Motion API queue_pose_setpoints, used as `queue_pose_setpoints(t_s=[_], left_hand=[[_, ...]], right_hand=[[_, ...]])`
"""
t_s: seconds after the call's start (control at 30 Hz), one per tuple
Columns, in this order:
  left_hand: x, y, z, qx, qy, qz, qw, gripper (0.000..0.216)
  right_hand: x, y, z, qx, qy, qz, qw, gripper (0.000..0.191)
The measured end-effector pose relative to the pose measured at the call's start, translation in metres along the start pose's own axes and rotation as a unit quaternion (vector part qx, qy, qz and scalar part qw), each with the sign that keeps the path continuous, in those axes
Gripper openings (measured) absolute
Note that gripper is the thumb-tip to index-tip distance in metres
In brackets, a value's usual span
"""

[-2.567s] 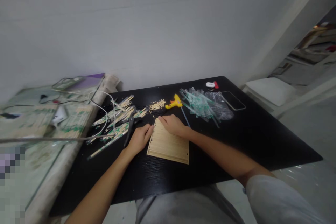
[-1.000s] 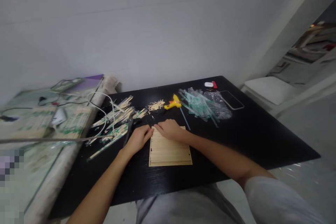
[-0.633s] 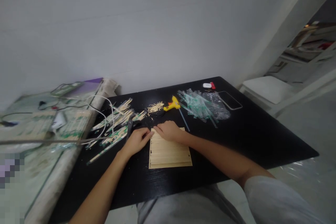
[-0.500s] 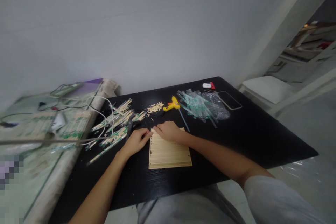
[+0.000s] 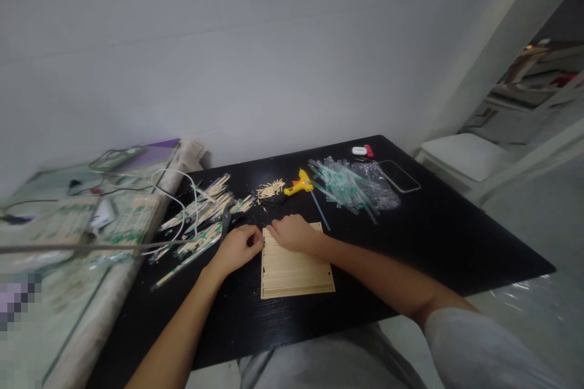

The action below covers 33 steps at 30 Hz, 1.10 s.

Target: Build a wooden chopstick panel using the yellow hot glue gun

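A square panel of thin wooden sticks (image 5: pixel 296 276) lies flat on the black table (image 5: pixel 410 255) in front of me. My right hand (image 5: pixel 292 233) rests over its far left part, fingers bent down onto the sticks near the left edge. At that same left edge is my left hand (image 5: pixel 239 247), thumb and forefinger curled together in a pinch; whatever may be between them is too small to make out. Beyond my left hand lie wrapped chopsticks (image 5: pixel 205 219) and a dark-handled tool (image 5: pixel 227 219).
A yellow glue gun (image 5: pixel 300 183) lies beyond the panel, beside a pile of short stick pieces (image 5: pixel 270 190). Crumpled plastic wrappers (image 5: pixel 344 185), a phone (image 5: pixel 399 176) and a white case (image 5: pixel 359 151) are at the back right. A white cable (image 5: pixel 184 213) crosses the left side.
The view has shifted slightly, so the panel appears a little lower. My left fingers look more curled at the panel's edge; my right hand stays on the sticks.
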State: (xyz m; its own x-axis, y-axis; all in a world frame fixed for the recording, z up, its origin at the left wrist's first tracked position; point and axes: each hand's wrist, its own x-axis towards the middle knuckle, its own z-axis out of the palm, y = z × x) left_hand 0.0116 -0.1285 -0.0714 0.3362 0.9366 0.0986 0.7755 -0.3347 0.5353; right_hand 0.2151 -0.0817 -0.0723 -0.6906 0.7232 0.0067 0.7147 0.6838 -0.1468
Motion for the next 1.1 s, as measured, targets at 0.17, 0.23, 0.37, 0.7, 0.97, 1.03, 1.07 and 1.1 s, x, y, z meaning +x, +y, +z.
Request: queue_pose_setpoints(t_s=[0.17,0.23,0.37,0.7,0.97,1.03,1.07,1.1], left_hand=[[-0.002,0.008,0.001,0.074,0.000,-0.014,0.997,0.014],[-0.002,0.011,0.003,0.105,0.011,-0.012,0.994,0.012],[0.000,0.017,0.008,0.165,0.021,0.000,0.986,0.014],[0.001,0.018,0.012,0.153,0.026,0.004,0.988,0.017],[0.000,0.010,0.005,0.049,0.001,0.019,0.999,0.013],[0.000,0.009,0.005,0.041,0.002,0.017,0.999,0.013],[0.000,0.009,0.006,0.039,0.000,0.016,0.999,0.013],[0.000,0.009,0.006,0.039,-0.002,0.014,0.999,0.014]], right_hand=[[0.001,-0.004,0.004,-0.013,0.002,-0.005,1.000,0.045],[0.001,-0.004,0.005,-0.016,0.000,-0.007,1.000,0.045],[0.002,-0.004,0.004,-0.016,-0.001,-0.007,1.000,0.047],[0.001,-0.002,0.001,-0.001,0.000,0.007,1.000,0.048],[0.002,-0.001,-0.001,0.008,-0.004,0.017,1.000,0.049],[0.002,-0.001,-0.001,0.010,-0.003,0.018,1.000,0.049],[0.002,-0.001,-0.001,0.012,-0.003,0.018,1.000,0.050],[0.001,-0.001,-0.001,0.013,-0.003,0.017,1.000,0.050]])
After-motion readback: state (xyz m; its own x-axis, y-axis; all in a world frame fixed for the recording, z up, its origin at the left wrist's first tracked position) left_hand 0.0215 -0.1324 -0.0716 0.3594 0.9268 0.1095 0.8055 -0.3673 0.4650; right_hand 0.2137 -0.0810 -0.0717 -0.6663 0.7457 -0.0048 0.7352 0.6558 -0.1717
